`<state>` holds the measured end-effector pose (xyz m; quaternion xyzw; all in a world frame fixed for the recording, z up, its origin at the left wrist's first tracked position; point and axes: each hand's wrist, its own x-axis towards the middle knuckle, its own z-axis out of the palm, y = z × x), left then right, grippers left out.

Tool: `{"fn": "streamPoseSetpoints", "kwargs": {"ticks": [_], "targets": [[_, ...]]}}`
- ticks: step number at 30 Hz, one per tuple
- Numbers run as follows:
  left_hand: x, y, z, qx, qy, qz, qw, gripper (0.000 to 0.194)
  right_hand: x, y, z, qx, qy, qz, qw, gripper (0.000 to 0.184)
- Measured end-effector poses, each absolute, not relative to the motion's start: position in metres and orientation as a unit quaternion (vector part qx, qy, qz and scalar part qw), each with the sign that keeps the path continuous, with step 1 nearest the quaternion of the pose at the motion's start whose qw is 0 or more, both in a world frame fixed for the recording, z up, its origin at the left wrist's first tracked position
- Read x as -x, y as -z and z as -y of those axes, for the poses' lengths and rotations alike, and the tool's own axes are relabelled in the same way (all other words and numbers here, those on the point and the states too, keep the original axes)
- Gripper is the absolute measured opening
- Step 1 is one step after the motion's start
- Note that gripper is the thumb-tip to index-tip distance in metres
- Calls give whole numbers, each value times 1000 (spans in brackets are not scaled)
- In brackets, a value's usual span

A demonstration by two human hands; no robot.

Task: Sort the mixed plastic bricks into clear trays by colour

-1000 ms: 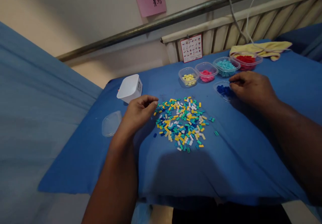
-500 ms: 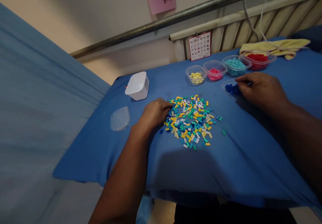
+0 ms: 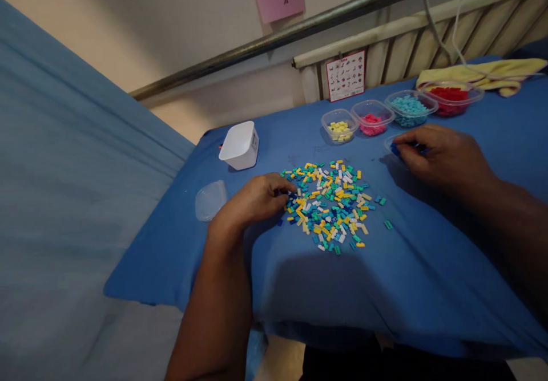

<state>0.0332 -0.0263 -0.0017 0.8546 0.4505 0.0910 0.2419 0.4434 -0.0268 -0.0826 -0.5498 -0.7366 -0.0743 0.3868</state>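
Observation:
A loose pile of small toy building bricks [image 3: 331, 204], yellow, green, white, teal and dark blue, covers the cloth in front of me. My left hand [image 3: 263, 198] is at its left edge, thumb and index bent together over some bricks; what lies between the fingertips is hidden. My right hand [image 3: 443, 153] hovers low over a shallow clear dish [image 3: 387, 144], thumb and fingers closed. Dark blue bricks [image 3: 395, 149] show at its fingertips and in the gap behind the thumb. The hand covers most of the dish.
Clear tubs hold yellow [image 3: 339, 127], pink [image 3: 372, 122], light blue [image 3: 409, 107] and red bricks [image 3: 449, 97] along the back. A white box [image 3: 240, 144] and clear lid [image 3: 211, 200] stand left. A yellow cloth [image 3: 475, 73], a picture card [image 3: 346, 76] and a radiator [image 3: 411, 44] are behind.
My left hand's thumb and index have drawn inward at the pile's edge. The right hand has moved slightly left over the dish, covering more dark blue bricks. The view has shifted a little.

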Motion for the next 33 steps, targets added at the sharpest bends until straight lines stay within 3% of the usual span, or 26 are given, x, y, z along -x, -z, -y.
{"fn": "streamPoseSetpoints", "kwargs": {"ticks": [6, 12, 22, 33], "targets": [[-40, 10, 21, -891, -68, -393, 217, 30, -437, 83, 29, 525, 73, 752, 392, 26], [-41, 10, 21, -862, -72, -448, 227, 21, -433, 80, 32, 505, 64, 763, 397, 27], [-47, 24, 7, -664, -286, -488, 488, 24, -400, 77, 47, 461, -72, 774, 428, 18], [-119, 31, 37, -539, -338, -436, 637, 43, -331, 69, 72, 384, -295, 720, 497, 9]]}}
